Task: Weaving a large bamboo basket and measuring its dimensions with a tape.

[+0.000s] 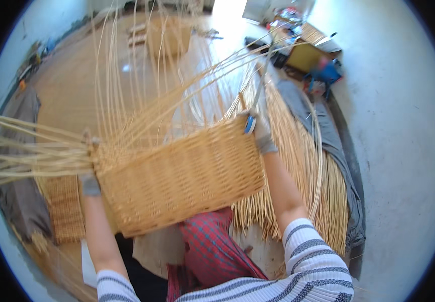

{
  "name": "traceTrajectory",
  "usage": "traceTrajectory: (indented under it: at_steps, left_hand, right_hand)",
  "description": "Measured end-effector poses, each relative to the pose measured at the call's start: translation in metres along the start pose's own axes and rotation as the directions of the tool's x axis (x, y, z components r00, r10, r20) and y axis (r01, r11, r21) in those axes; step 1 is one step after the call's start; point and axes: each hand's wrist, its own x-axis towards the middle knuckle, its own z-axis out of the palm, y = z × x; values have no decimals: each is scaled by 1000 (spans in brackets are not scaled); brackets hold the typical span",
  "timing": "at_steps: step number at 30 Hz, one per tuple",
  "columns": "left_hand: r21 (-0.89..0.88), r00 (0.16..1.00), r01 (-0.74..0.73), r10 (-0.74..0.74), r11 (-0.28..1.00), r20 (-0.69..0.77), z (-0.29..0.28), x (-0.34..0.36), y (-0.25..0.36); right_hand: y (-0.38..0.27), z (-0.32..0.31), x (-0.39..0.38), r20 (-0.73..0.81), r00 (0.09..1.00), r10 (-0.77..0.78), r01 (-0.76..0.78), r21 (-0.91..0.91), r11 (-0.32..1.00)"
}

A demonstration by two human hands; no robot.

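Observation:
Held up in front of me is a woven wicker basket (187, 176), tilted so its right end is higher. Long unwoven strands (41, 151) stick out from its left end and fan upward from its far rim. My left hand (90, 183), in a grey glove, grips the left end; the basket partly hides its fingers. My right hand (263, 133), gloved too, closes on the upper right corner. A small blue and white object (250, 124) shows at that hand, and a thin grey rod (261, 85) rises beside it; I cannot make out either's kind.
Bundles of cut straw-coloured rods (298, 171) lie to the right beside grey cloth (340, 151). A woven piece (64, 206) lies at the left near dark cloth (21, 201). A tan block-shaped object (169, 38) stands far off. Clutter with a box (305, 58) lines the right wall.

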Motion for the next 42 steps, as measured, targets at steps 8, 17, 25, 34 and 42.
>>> traceTrajectory:
  at_steps: [8,17,25,34,42]
  left_hand:
    - [-52,995,-63,66,997,74,76,-17,-12]
    - [213,961,-263,236,941,147,114,-8,-47]
    - [170,950,-305,289,937,114,118,-20,-38]
    - [39,922,-373,376,927,-97,213,-71,4]
    - [195,832,-458,495,867,-249,173,-152,33]
  right_hand:
    - [-22,-17,-15,67,988,-139,134,66,989]
    - [-36,-27,-7,3,989,-147,147,33,989]
    - [-44,-26,-21,-14,998,-56,57,43,997]
    - [-120,23,-43,-49,964,-262,262,-12,965]
    - [8,34,-64,17,999,34,-38,400,916]
